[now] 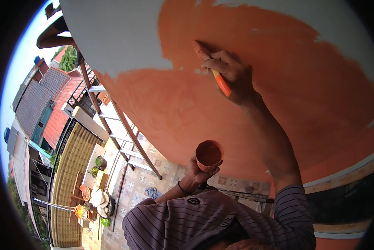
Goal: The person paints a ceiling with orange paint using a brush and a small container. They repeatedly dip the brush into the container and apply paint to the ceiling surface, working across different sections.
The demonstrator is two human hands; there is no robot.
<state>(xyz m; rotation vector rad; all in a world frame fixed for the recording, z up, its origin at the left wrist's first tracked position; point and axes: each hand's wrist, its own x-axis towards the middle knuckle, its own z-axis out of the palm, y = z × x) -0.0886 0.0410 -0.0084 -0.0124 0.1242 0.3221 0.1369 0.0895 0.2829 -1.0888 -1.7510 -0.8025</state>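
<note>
My right hand (237,77) is raised against the wall, its fingers closed round a paintbrush (222,83) with an orange and yellow handle. The paint-coated head of the brush touches the orange painted wall (153,100), pointing up and left. Lower down, my left hand (193,172) holds a round paint cup (201,164) by its side, with the fingers wrapped partly under it. The cup is smeared with orange paint, and paint of the same colour shows inside. Around the orange patch, the wall's upper area (116,33) is pale grey-white.
A ladder (124,121) stands left of me, with another person's bent leg (55,37) above it. On the patterned tile floor (143,179) lie a bluish rag (153,193) and, farther left, a cluster of containers (99,200). A slatted fence (72,175) and rooftops stand beyond.
</note>
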